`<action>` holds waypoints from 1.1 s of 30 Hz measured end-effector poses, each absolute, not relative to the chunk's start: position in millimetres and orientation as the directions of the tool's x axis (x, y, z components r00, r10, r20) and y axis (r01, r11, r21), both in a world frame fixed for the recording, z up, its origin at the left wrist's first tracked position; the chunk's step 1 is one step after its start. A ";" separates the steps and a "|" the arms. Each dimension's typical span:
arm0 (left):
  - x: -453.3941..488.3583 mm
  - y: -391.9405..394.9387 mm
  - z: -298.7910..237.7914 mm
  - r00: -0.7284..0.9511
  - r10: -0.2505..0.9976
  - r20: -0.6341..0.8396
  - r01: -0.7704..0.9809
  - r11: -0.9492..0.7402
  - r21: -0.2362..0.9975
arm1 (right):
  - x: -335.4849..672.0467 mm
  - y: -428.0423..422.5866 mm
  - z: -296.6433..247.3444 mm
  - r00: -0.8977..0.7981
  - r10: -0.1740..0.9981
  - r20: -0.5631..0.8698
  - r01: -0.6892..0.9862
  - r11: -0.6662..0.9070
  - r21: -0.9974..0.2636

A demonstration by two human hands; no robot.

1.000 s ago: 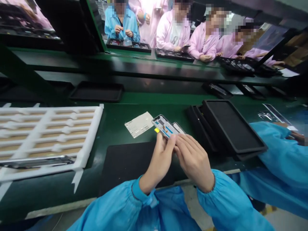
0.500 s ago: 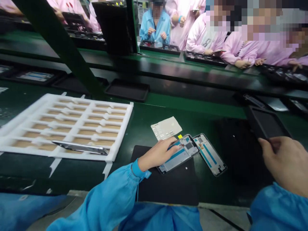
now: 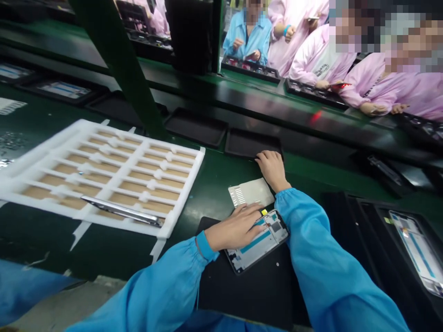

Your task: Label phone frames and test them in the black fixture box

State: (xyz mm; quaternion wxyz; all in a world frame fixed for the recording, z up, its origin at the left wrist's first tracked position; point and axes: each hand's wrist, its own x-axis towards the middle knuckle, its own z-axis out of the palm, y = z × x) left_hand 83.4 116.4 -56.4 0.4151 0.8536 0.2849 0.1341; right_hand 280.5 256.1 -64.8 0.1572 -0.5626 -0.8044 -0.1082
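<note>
My left hand [image 3: 238, 228] is closed on a grey phone mid-frame [image 3: 258, 246] with blue strips, thumb on its face and fingers over the far edge. The frame lies on a black mat [image 3: 242, 290]. Farther forward, my right hand [image 3: 272, 168] has its fingers bent over the near edge of a shallow black tray [image 3: 252, 143]. Between the two hands is a pale label sheet [image 3: 254, 191]. A yellow tab [image 3: 264, 212] shows at the mid-frame's top edge.
At left, a white foam tray [image 3: 187, 189] has a phone part [image 3: 121, 211] leaning across its slots. Another black tray [image 3: 197, 127] stands behind. On the right, stacked black trays [image 3: 349, 230] hold a second mid-frame [image 3: 415, 251]. Co-workers sit beyond the rail.
My right hand has carried the black tray from the right to the back middle. My left hand stays on the mid-frame. The loose mid-frame beside it is now out of sight near my right arm.
</note>
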 end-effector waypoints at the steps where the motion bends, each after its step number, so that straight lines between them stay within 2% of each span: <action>1: 83.3 115.7 -56.9 0.803 0.596 -0.010 0.382 -0.501 0.777 | 281.2 253.7 -64.8 -0.321 0.866 0.383 0.935 0.355 -0.019; 13: 83.8 109.9 -59.5 0.815 0.579 0.013 0.424 -0.613 0.666 | 275.8 248.1 -73.1 -0.387 0.885 0.259 0.832 0.456 -0.316; 17: 83.2 108.8 -60.7 0.814 0.579 0.052 0.409 -0.634 0.656 | 285.5 218.9 -53.7 -0.390 0.892 0.229 0.802 0.451 -0.391; 21: 82.7 108.6 -62.1 0.811 0.576 0.104 0.379 -0.652 0.657 | 294.5 175.7 -42.6 -0.484 0.867 0.114 0.747 0.477 -0.463; 24: 83.2 109.4 -63.6 0.816 0.566 0.121 0.367 -0.669 0.647 | 297.1 153.5 -48.2 -0.536 0.843 0.051 0.722 0.489 -0.489; 33: 85.1 111.7 -66.4 0.834 0.540 0.110 0.356 -0.681 0.640 | 294.7 133.1 -52.1 -0.563 0.826 0.012 0.729 0.504 -0.463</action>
